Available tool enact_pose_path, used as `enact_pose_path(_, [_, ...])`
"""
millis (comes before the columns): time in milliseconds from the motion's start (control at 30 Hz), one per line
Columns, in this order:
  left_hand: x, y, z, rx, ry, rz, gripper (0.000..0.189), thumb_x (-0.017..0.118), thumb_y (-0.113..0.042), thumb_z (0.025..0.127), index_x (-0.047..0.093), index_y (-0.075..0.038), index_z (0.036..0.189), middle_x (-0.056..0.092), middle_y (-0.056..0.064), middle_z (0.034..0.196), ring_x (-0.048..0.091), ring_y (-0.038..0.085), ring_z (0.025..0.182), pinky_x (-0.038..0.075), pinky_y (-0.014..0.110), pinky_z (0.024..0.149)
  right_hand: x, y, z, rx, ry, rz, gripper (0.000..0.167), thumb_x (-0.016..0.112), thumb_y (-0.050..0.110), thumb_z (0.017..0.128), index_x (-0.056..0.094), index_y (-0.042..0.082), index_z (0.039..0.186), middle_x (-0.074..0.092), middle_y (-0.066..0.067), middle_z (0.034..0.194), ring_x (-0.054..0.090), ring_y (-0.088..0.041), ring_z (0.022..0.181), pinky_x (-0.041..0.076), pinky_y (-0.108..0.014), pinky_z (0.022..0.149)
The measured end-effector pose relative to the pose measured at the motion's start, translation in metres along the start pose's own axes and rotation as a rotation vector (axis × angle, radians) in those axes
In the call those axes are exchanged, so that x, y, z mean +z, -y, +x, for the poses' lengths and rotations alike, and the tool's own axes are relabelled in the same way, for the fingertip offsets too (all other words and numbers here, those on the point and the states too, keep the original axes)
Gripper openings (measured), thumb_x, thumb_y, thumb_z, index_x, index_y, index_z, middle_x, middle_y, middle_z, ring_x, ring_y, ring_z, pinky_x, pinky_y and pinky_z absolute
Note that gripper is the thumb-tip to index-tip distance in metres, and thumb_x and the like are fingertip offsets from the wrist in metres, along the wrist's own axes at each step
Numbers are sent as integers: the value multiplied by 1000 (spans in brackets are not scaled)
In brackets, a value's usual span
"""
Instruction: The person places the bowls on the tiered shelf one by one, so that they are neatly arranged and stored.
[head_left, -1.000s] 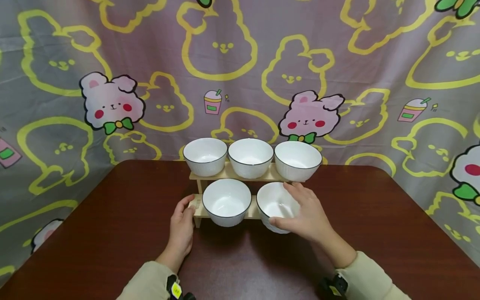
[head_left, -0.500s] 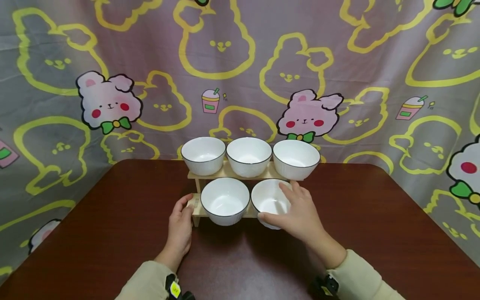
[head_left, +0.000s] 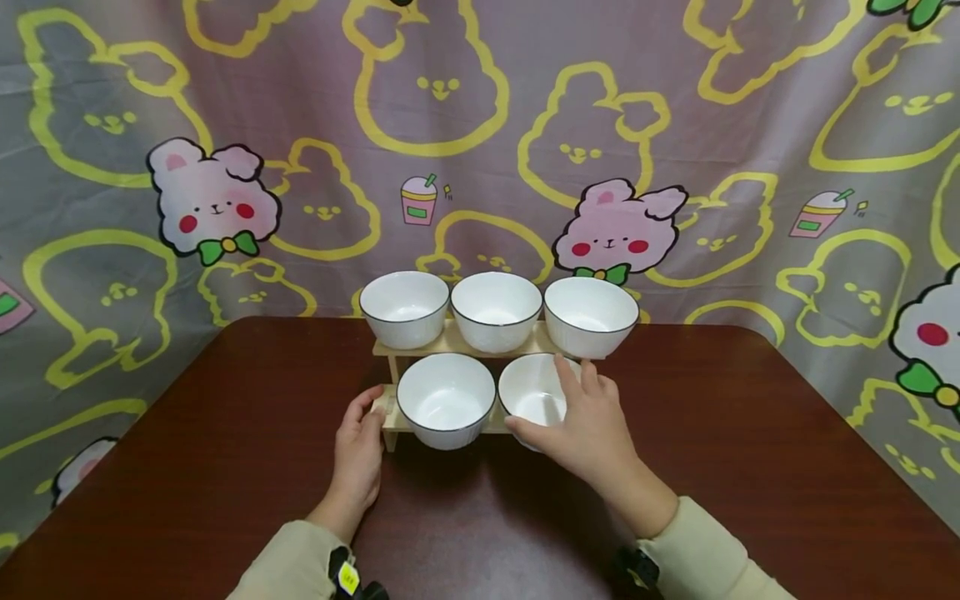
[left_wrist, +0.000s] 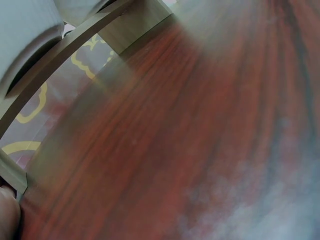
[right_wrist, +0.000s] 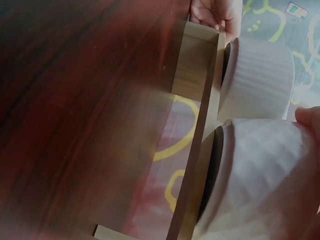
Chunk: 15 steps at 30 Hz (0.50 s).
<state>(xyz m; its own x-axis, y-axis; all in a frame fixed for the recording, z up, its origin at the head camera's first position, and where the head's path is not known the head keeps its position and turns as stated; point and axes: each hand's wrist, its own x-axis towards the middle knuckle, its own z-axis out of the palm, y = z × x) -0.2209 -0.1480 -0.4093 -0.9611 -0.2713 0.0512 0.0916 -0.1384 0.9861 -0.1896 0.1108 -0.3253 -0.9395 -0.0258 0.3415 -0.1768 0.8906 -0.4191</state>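
A two-tier wooden rack stands on the table, bearing white bowls with dark rims. My left hand grips the left end of its lower shelf. My right hand holds the ribbed white bowl at the right of the lower shelf, thumb at the near side and fingers at the far rim. In the right wrist view this bowl has its base at the shelf, with the thumb against its wall. Left of it sits another bowl, close beside it.
Three more bowls stand in a row on the upper shelf: left, middle and right. Dark red-brown tabletop surrounds the rack. A patterned curtain hangs behind the table.
My right hand has moved left and slightly back with the bowl, bringing it closer to the neighbouring bowl on the lower shelf. The left hand keeps its grip on the rack.
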Motion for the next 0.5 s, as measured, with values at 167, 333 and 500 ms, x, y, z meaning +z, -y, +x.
enact_pose_path(167, [0,1,-1,-14,8,0,36,33,-9,97,42,-5,132,45,14,130,50,5,99,43,13,79,3,-1,-2,-22,-45,3,106,73,60,63,28,9,144,33,-29,135,36,-46,116,44,-58,83])
enact_pose_path(333, [0,-1,-2,-33,-1,6,36,34,-9,98,42,-6,132,45,14,129,51,2,94,43,14,76,5,0,-3,-77,-103,-3,106,74,59,61,31,7,143,33,-28,130,32,-45,120,41,-58,88])
enact_pose_path(500, [-3,-13,-2,-90,-4,97,36,35,-11,97,44,-8,132,46,12,124,49,5,79,39,17,67,-4,-1,-7,-111,-80,11,98,71,58,67,33,8,142,30,-26,139,27,-43,126,31,-63,94])
